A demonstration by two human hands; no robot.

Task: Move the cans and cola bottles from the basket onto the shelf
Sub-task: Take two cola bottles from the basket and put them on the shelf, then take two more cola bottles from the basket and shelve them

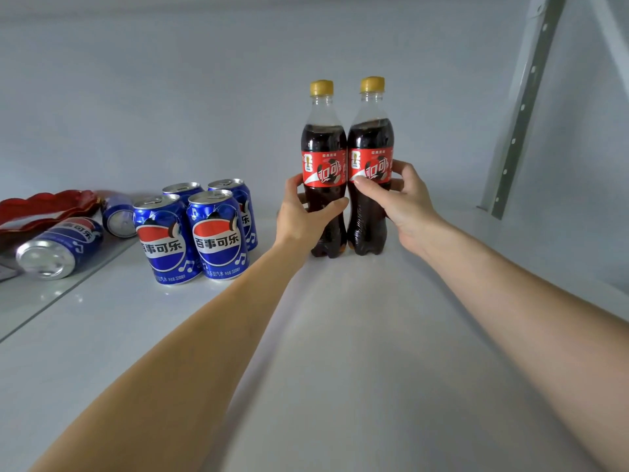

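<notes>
Two cola bottles with yellow caps and red labels stand upright side by side, touching, on the white shelf [340, 352]. My left hand [303, 212] grips the left bottle [323, 144] at its waist. My right hand [398, 199] grips the right bottle [371, 141] just below its label. Several blue cans [218, 233] stand upright in a tight group on the shelf to the left of the bottles. Two more blue cans lie on their sides at the far left, one [58, 247] near and one [117, 212] behind it, by the red basket [47, 206].
A grey perforated shelf upright [520, 114] slants up at the right. The white back wall is close behind the bottles. A glass-like edge [68, 291] runs diagonally at the left, between the shelf and the surface under the basket.
</notes>
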